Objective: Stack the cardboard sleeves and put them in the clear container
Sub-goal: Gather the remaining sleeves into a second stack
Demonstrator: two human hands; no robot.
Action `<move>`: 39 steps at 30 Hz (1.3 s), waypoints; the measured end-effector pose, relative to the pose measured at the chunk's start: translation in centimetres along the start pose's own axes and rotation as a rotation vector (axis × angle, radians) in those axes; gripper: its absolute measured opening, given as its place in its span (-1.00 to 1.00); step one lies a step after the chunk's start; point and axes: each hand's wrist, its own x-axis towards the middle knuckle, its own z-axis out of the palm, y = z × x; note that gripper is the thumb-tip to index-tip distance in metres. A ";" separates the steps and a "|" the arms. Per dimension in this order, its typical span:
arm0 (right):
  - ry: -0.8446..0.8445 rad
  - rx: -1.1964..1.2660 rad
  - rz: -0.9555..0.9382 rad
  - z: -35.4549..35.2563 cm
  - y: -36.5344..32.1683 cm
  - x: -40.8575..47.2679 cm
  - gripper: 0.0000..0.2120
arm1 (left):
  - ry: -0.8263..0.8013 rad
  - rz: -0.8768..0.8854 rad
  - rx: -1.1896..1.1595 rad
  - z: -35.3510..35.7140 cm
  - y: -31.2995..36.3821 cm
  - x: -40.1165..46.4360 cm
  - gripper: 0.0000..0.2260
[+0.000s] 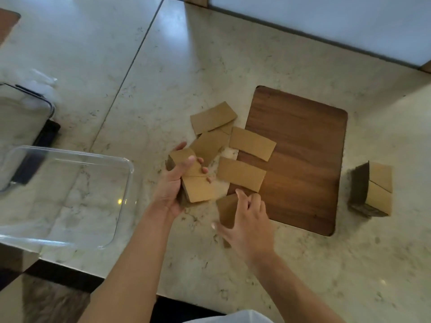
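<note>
A pale marble worktop [291, 264] veined in grey fills the view, split by a dark seam running diagonally from the upper centre, with a white panel [326, 22] framed in wood along its far edge and a dark gap below its near edge. A walnut-brown wooden board [303, 155] with rounded corners lies flat on the right half. At the left, a clear container [70, 197] with rounded corners sits near the worktop's front edge, nothing visible inside it; beyond it rests a second transparent tub [25, 110] over a dark lid, its contents unclear. A person's left hand [175, 185] clamps a thick stack of cardboard sleeves [196, 180], thumb across the top and fingers curled beneath. The right hand [245, 220] presses down on a single sleeve [227, 210] at the board's near left corner, fingers spread apart on it; whether it is gripped cannot be told. Four more loose sleeves [241, 173] lie scattered flat, some overlapping, across the board's left edge and the marble beside it. Well apart, right of the board, stands another stack of sleeves [375, 190].
</note>
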 end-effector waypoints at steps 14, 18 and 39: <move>0.097 1.143 0.230 -5.4 -0.1 3.3 -0.65 | 0.010 -0.036 0.128 -0.1 -0.3 -3.0 -0.50; 0.048 1.282 0.122 -5.8 -1.1 3.3 -0.76 | -0.025 -0.020 0.300 0.5 -0.6 -3.6 -0.57; 0.375 0.616 -0.556 -3.7 -0.2 3.4 -0.52 | -0.007 -0.216 -0.084 1.4 -2.8 -2.1 -0.27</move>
